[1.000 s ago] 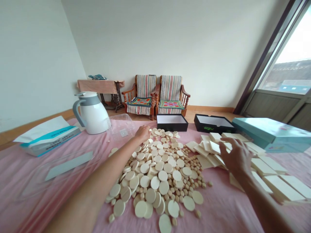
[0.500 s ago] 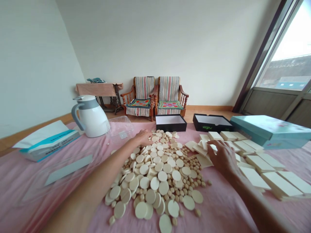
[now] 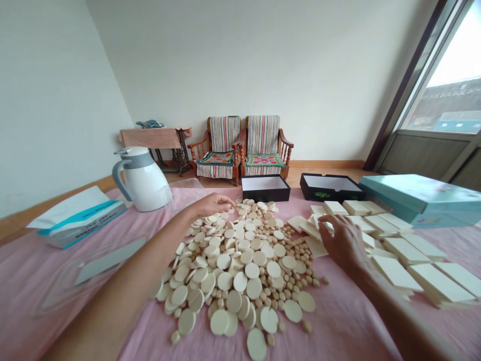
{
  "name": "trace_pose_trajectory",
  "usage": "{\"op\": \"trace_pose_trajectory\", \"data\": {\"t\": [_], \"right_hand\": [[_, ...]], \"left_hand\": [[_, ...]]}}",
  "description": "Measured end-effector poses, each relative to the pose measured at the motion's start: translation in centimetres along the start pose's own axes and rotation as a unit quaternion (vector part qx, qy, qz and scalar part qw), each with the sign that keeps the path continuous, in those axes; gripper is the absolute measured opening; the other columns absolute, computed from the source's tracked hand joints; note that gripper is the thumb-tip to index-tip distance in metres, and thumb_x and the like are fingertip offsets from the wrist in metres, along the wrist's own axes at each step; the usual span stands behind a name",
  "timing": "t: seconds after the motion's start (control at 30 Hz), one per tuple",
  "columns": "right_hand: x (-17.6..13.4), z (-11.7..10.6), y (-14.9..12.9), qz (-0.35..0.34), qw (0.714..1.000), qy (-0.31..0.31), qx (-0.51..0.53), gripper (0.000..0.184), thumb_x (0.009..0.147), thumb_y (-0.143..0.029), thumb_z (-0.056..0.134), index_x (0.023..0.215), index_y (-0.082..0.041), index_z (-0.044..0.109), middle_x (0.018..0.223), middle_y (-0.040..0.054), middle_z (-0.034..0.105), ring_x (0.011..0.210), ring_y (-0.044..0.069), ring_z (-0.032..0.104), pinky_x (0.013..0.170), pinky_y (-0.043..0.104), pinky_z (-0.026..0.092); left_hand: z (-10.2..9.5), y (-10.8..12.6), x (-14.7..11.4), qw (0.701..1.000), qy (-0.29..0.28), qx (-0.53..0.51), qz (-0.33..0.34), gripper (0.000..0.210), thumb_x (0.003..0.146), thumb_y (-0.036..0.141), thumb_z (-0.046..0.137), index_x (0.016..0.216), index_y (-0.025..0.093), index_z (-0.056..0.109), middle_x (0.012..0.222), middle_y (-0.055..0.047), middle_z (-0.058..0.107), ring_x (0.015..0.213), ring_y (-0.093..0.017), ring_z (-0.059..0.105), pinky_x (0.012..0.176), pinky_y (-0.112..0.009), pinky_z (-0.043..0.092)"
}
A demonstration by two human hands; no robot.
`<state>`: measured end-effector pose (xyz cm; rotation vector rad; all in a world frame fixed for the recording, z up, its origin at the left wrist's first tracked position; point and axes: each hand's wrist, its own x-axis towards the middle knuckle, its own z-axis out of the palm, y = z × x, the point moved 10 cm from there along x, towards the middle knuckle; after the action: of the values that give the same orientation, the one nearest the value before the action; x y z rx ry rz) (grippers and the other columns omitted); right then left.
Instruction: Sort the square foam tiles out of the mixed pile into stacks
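A broad pile of pale wooden discs (image 3: 240, 283), mixed with small wooden beads (image 3: 300, 250), lies in front of me. My left hand (image 3: 214, 204) is just above the pile's far left edge, its fingers stretched to the right with nothing visible in them. To the right, my right hand (image 3: 343, 240) hovers by a loose heap of flat square wooden tiles (image 3: 313, 225). Its fingers are bent but apart, with a gap showing between thumb and forefinger. Stacks of rectangular wooden tiles (image 3: 438, 283) stand in rows beyond that hand.
Two black open boxes (image 3: 266, 194) (image 3: 330, 193) and a light blue box (image 3: 421, 200) line the far edge of the pink cloth (image 3: 338, 321). On the left are a white jug (image 3: 146, 183), a tissue pack (image 3: 80, 220) and a clear plastic lid (image 3: 93, 271). Two armchairs stand behind.
My left hand has lifted and drawn left, away from the far discs, and more discs lie along the pile's left side. My right hand has barely moved.
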<state>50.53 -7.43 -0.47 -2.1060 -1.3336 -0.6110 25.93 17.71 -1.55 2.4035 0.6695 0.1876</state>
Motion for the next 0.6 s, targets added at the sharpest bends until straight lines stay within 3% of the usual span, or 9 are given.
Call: {"op": "trace_pose_trajectory", "data": {"t": [0.17, 0.33, 0.47, 0.6], "right_hand": [[-0.2, -0.1, -1.0, -0.031, 1.0, 0.001, 0.0, 0.019, 0.087, -0.027, 0.046, 0.091, -0.022, 0.065, 0.096, 0.0061, 0.071, 0.094, 0.027, 0.058, 0.079, 0.039, 0.038], [-0.4, -0.2, -1.8, -0.058, 0.998, 0.001, -0.003, 0.017, 0.087, -0.023, 0.047, 0.092, -0.022, 0.064, 0.096, 0.0052, 0.071, 0.091, 0.026, 0.057, 0.078, 0.038, 0.037], [-0.3, -0.4, -1.9, -0.059, 0.998, -0.001, 0.004, 0.017, 0.088, -0.022, 0.047, 0.091, -0.021, 0.064, 0.095, 0.005, 0.07, 0.091, 0.025, 0.057, 0.078, 0.036, 0.037], [-0.2, -0.3, -1.6, -0.056, 0.998, -0.001, -0.003, 0.017, 0.087, -0.023, 0.048, 0.09, -0.021, 0.064, 0.094, 0.0053, 0.07, 0.089, 0.025, 0.057, 0.077, 0.036, 0.037]], "left_hand": [[1.2, -3.2, 6.1, 0.994, 0.051, 0.057, -0.08, 0.03, 0.089, 0.032, 0.057, 0.109, 0.012, 0.063, 0.109, -0.008, 0.065, 0.099, -0.022, 0.061, 0.087, -0.036, 0.05], [3.2, -4.4, 9.7, 0.987, 0.045, 0.099, -0.119, 0.035, 0.091, 0.036, 0.057, 0.12, 0.015, 0.056, 0.12, -0.008, 0.058, 0.103, -0.024, 0.06, 0.086, -0.043, 0.053], [4.0, -4.0, 9.9, 0.99, 0.013, 0.11, -0.092, 0.036, 0.091, 0.036, 0.057, 0.119, 0.015, 0.056, 0.12, -0.008, 0.058, 0.103, -0.024, 0.059, 0.086, -0.043, 0.053], [4.1, -2.9, 7.7, 0.992, -0.034, 0.112, -0.045, 0.027, 0.087, 0.029, 0.061, 0.11, 0.014, 0.062, 0.109, -0.006, 0.065, 0.096, -0.02, 0.062, 0.084, -0.034, 0.052]]}}
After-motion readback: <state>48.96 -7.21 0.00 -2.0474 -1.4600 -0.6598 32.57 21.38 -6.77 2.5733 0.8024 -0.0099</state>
